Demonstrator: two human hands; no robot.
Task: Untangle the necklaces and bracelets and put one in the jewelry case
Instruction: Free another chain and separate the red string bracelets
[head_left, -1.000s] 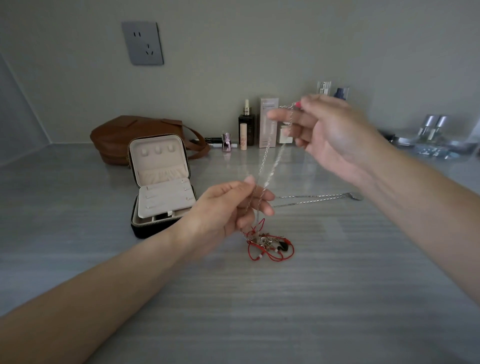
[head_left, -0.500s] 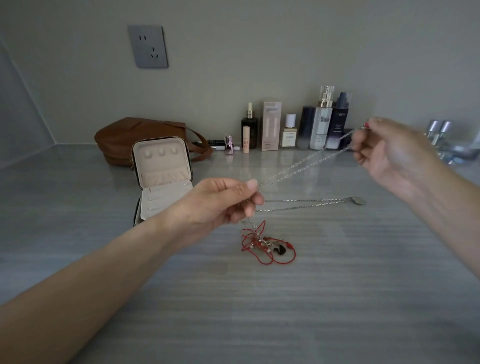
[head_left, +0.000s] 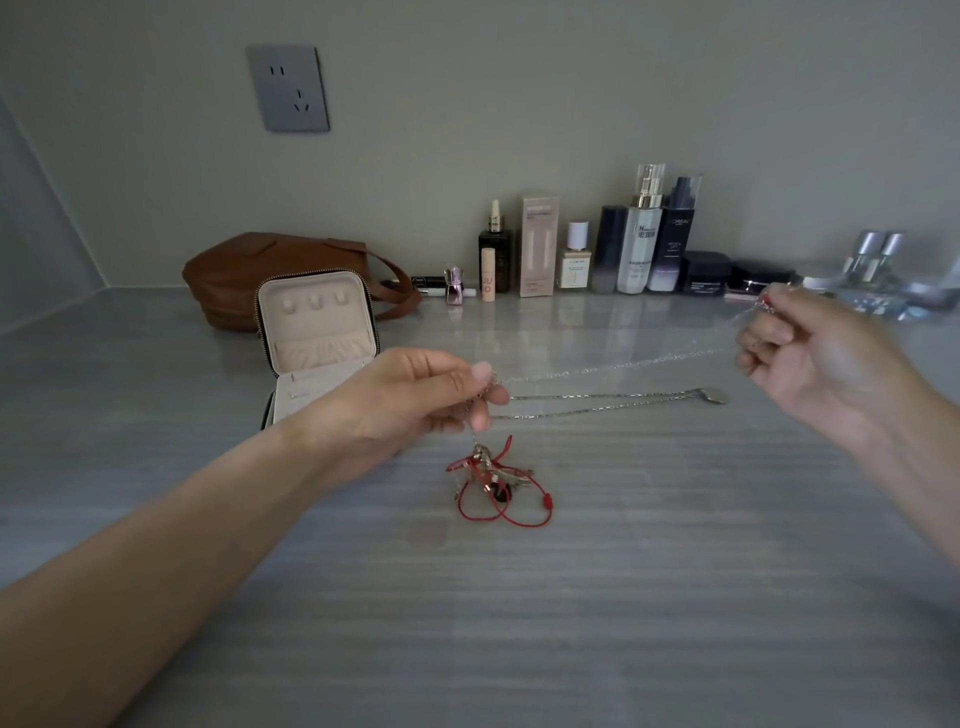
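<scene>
**Silver chain (head_left: 623, 364) stretched between both hands**

Left hand (head_left: 415, 400) pinches the chain just above the red-cord tangle (head_left: 498, 483) on the countertop (head_left: 675, 597); right hand (head_left: 815, 353), fingers curled, grips its far end. Open jewelry case (head_left: 317, 332) stands behind the left wrist.

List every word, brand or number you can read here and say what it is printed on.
"L'OREAL": dark pump bottle.
"H": white pump bottle; the rest is blurred.
"JU": pink tube; letters below unclear.
Too small to read: print on the tall pink box, the small cream bottle and the black jar.
</scene>
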